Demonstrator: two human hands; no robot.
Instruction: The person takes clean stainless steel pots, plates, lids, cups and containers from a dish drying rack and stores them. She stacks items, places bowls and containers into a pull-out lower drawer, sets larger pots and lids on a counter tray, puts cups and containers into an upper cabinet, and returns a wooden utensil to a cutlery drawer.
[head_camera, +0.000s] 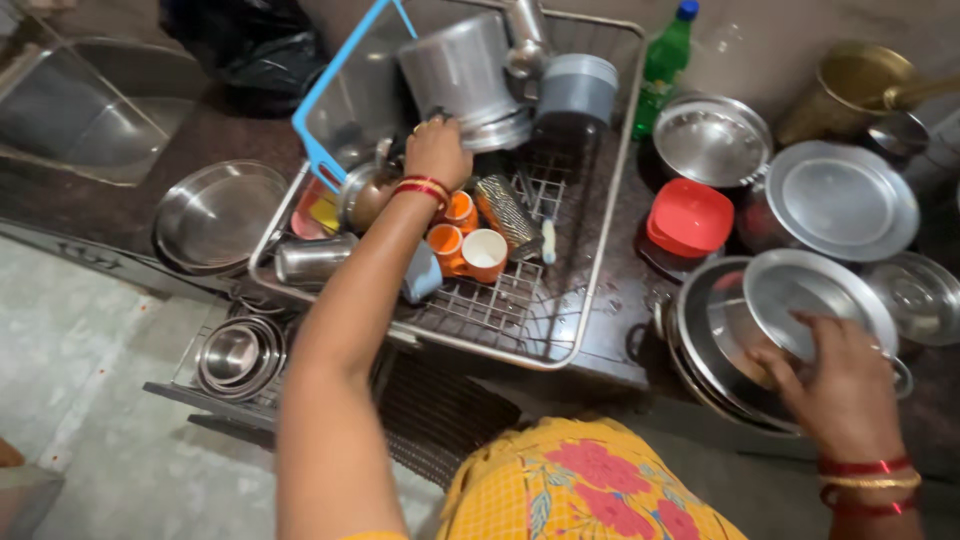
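Left hand (437, 152) curled closed inside dish rack (590, 260); right hand (840, 385) grips steel plate (815, 300)

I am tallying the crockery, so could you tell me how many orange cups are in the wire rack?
3: one orange cup by the left hand, one below it, one lying open-side up; others may be hidden.

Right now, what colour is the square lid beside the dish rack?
Red; the lid shows best in the head view.
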